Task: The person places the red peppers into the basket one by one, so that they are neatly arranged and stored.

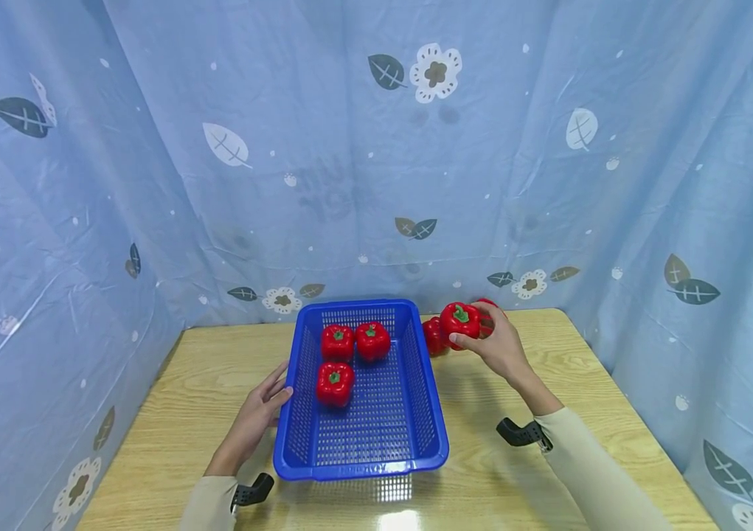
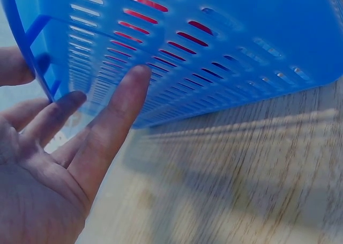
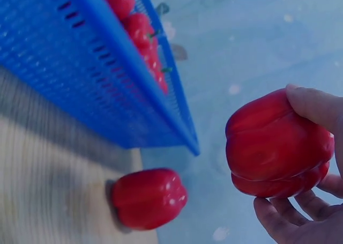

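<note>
A blue plastic basket point(image 1: 376, 472) stands on the table with three red bell peppers point(image 1: 334, 383) in it. At its left side my left hand point(image 1: 257, 417) holds the rim, the thumb at the edge and the fingers against the slotted outer wall point(image 2: 214, 67). To the right of the basket, my right hand point(image 1: 498, 343) grips a red bell pepper point(image 1: 459, 321), thumb on one side and fingers on the other. In the right wrist view this held pepper point(image 3: 276, 145) is raised beside the basket. Another bell pepper point(image 3: 150, 198) lies on the table close to the basket.
One more red pepper point(image 1: 487, 304) shows partly behind my right hand. The wooden table point(image 1: 217, 369) reaches back to a blue patterned curtain point(image 1: 349, 184), which also hangs on both sides.
</note>
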`<state>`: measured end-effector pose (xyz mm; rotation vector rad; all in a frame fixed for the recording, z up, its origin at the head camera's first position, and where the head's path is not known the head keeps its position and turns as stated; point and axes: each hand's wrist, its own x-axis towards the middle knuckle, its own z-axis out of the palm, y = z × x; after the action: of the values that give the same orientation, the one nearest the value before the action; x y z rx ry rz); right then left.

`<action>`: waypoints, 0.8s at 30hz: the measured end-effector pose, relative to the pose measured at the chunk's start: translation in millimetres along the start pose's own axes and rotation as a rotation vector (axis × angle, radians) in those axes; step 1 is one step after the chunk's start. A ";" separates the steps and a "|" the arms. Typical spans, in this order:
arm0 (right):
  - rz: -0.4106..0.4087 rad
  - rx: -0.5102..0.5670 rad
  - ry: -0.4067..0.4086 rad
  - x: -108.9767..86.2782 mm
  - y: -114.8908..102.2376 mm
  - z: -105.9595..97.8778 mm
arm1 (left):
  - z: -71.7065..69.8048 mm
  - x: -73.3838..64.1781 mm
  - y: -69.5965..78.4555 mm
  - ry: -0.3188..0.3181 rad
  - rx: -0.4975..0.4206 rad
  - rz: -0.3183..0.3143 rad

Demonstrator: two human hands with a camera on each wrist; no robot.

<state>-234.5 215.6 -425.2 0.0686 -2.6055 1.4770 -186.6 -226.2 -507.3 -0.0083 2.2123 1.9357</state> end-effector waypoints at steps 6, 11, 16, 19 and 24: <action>-0.054 0.050 0.011 -5.1 -17.3 2.1 | -0.6 1.0 -1.4 -0.001 0.001 0.001; -0.110 0.059 -0.001 -9.8 -30.3 4.5 | -0.5 1.6 -2.0 -0.006 -0.010 0.002; -0.147 0.063 -0.029 -13.7 -39.6 9.4 | 0.1 1.3 -0.8 -0.007 -0.010 0.002; -0.161 0.067 -0.049 -15.3 -44.3 14.1 | 0.4 1.2 -0.1 -0.004 -0.009 0.001; -0.177 0.066 -0.081 -17.6 -51.6 23.9 | 0.0 1.5 0.0 -0.001 -0.020 -0.001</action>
<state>-213.8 168.0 -396.1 0.3639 -2.5352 1.5262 -188.1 -226.0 -507.5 -0.0115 2.1918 1.9559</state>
